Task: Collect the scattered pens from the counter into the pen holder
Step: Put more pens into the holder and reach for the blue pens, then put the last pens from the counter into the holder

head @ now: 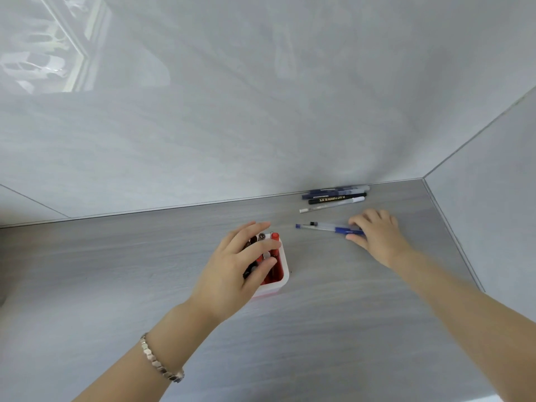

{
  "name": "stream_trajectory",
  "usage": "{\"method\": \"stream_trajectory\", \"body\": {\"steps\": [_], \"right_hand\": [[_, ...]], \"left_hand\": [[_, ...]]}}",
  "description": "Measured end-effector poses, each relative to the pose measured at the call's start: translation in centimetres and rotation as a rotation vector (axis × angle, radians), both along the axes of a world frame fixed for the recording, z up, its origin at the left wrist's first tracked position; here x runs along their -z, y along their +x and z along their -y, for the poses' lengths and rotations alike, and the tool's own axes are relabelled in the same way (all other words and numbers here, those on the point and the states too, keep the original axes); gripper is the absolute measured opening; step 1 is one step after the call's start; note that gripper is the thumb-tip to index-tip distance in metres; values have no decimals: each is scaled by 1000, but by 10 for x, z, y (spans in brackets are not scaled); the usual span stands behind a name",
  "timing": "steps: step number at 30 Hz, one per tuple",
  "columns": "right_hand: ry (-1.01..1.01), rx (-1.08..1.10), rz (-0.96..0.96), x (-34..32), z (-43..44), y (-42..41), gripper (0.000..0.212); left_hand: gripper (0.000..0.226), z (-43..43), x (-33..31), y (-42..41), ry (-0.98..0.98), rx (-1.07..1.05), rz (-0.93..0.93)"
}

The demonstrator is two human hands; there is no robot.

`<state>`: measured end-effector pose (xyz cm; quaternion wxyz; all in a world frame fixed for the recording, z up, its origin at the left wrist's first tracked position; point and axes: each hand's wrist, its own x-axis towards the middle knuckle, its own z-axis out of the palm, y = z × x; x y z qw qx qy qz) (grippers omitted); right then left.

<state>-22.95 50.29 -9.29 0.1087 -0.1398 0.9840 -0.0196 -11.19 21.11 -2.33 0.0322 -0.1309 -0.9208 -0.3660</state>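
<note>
Gathering pens on the grey counter [116, 271].
We see our left hand [236, 266] spread loosely over the pen holder [280, 281]; our right hand [377, 233] pinches the blue pen [324, 227]; three more pens [333, 198] lie by the wall.

We see a grey wood-grain counter [333, 329]. On it stands a white pen holder [282, 278] near the middle. To its right lies a blue pen [322, 227]. Farther back, against the wall, lie a white pen [330, 205], a black marker [336, 198] and dark blue pens [327, 192], side by side.
</note>
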Motion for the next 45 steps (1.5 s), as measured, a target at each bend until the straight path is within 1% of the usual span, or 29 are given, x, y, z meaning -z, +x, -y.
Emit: {"method": "stream_trajectory", "body": {"steps": [2,4,7,10,11,12,13,14,15,17,19,21,23,25,28,30,31,32,35,36,37,38,39,40,42,45], "right_hand": [[-9,-93,-32,5,7,9,26],[23,-129,-66,8,14,18,26],[37,-112,-7,8,20,34,20],[44,-46,57,6,17,58,31],[64,-37,53,2,18,66,30],[31,12,107,-3,20,74,24],[-81,106,101,-9,21,81,15],[-182,214,154,-17,22,89,12],[-273,279,215,-25,23,96,14],[-447,310,276,-50,25,107,19],[-570,300,303,-83,26,113,22],[-677,311,356,-117,32,115,24],[-737,286,374,-143,42,118,22],[-715,232,385,-159,56,120,24],[-495,150,419,-164,80,115,22],[-359,118,380,-159,95,107,25],[-338,129,345,-156,103,102,25],[-355,152,298,-152,110,96,25],[-519,182,90,-141,132,84,23],[-540,156,34,-137,139,85,23],[-543,119,-14,-133,145,88,24],[-546,71,-64,-128,151,95,28],[-555,13,-120,-122,155,103,34],[-553,-56,-177,-117,157,111,42],[-527,-159,-276,-104,158,121,54],[-520,-135,-282,-93,158,125,58]], "left_hand": [[18,-1,0,0,20,3,4],[16,-3,-2,-1,80,-22,47],[19,-5,-4,-1,145,-74,77],[27,-8,-8,1,226,-133,123],[30,-8,-9,2,251,-145,142],[32,-8,-10,3,266,-146,154],[34,-8,-10,5,272,-137,156],[36,-7,-11,6,274,-124,154],[37,-6,-11,7,272,-114,149],[30,-3,-10,9,271,-110,145],[22,-3,-10,11,283,-117,150],[22,-5,-11,11,283,-125,164],[23,-7,-11,11,282,-137,172],[23,-8,-10,11,296,-143,155],[21,-8,-11,11,311,-147,151],[20,-8,-11,10,316,-153,168],[20,-8,-12,10,312,-151,172],[22,-9,-13,11,303,-144,175],[34,-5,-17,14,287,-96,225],[43,-2,-16,15,272,-69,253],[56,1,-14,15,217,-37,252],[69,5,-10,16,122,1,216],[78,7,-7,17,22,30,151],[81,9,-4,18,-51,39,74],[77,10,-1,22,-98,22,-41],[73,8,4,30,-108,8,-99]]}}
